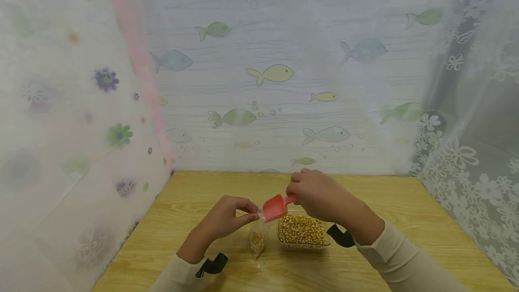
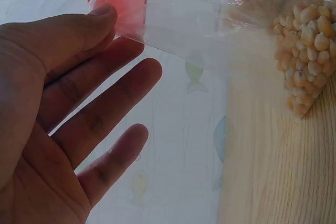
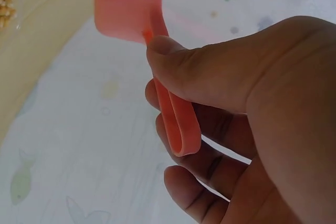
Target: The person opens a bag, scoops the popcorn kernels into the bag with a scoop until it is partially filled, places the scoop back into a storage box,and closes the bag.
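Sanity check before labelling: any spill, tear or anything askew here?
Nothing stands out. The left hand pinches the clear bag open at its rim, kernels settled at its bottom. The right hand holds the red scoop at the bag's mouth. The corn container sits level; no loose kernels visible on the table.

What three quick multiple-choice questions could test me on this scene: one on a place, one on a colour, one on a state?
1. Where is the clear tub of kernels?
A. right of the plastic bag
B. left of it
C. on the curtain

2. What colour is the scoop?
A. blue
B. red
C. green

3. How does the left hand meet the bag?
A. pinches its top edge
B. lies flat under it
C. stays clear of it

Answers: 1 A, the tub sits under the right hand; 2 B, every view shows red; 3 A, thumb and finger pinch the film.
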Action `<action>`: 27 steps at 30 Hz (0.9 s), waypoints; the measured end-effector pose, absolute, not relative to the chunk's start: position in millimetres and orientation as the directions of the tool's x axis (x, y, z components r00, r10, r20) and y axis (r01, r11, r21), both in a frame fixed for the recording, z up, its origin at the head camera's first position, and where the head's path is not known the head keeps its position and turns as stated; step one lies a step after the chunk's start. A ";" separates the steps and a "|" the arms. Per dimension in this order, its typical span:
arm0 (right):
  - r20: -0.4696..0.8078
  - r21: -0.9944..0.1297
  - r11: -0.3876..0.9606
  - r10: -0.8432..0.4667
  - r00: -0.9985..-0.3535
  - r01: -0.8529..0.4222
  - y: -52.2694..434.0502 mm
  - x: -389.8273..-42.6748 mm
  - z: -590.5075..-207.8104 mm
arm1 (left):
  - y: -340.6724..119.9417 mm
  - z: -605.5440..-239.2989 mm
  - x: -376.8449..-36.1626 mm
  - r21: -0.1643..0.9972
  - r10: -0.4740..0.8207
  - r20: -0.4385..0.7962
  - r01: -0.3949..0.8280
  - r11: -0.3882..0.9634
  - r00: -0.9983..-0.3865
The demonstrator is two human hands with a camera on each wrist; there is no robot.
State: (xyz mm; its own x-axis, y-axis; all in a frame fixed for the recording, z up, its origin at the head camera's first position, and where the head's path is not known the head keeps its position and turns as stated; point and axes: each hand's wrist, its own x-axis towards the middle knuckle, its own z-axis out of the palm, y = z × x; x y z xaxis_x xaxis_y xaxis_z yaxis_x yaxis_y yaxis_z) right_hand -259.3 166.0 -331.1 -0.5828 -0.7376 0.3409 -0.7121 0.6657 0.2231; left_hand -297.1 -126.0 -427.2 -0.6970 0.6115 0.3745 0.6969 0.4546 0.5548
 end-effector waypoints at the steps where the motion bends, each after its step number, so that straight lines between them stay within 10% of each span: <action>1: 0.341 0.212 0.669 -0.733 -0.588 -0.712 166.9 -259.5 -332.7 | -126.2 -427.5 -296.8 0.557 0.612 0.373 0.696 0.454 -0.697; 27: 0.476 -0.205 0.705 -0.534 -0.699 -0.679 205.0 -257.3 -394.5 | -127.4 -428.1 -301.5 0.534 0.631 0.380 0.717 0.448 -0.677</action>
